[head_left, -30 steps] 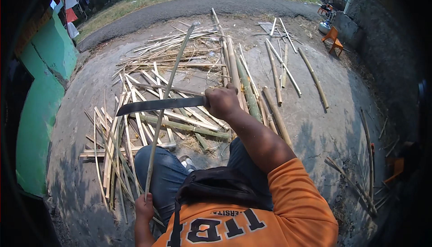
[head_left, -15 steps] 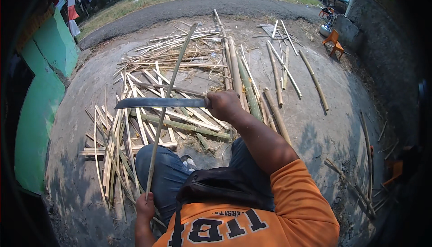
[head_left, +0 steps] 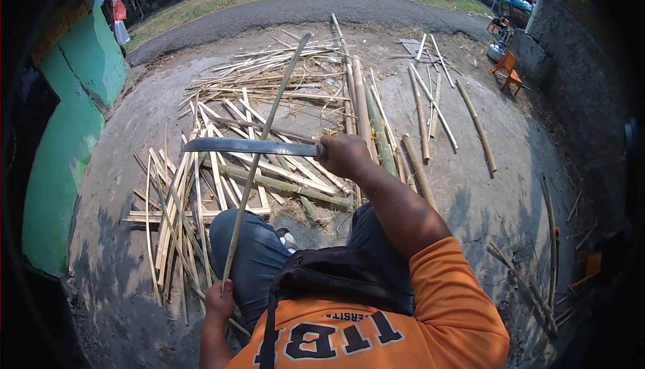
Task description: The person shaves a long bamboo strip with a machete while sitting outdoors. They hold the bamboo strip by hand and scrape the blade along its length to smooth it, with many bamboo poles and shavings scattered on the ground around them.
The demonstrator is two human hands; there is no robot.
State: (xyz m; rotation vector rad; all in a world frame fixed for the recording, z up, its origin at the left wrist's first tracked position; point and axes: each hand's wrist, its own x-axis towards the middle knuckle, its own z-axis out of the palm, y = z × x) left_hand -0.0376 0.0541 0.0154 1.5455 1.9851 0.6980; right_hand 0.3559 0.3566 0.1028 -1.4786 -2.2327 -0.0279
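"While the left hand (head_left: 219,300) is pinching a long, thin bamboo strip (head_left: 244,201) near its lower end, what is the right hand (head_left: 344,156) doing?"

"It is wrapping its fingers around the handle of a machete (head_left: 285,148), whose blade is crossing the strip."

"Is it touching?"

"The view is not showing that clearly. The strip is slanting up past the left leg (head_left: 255,251), over a pile of split bamboo (head_left: 176,224). Beyond the right hand, bamboo poles (head_left: 363,110) are lying on the ground (head_left: 510,201)."
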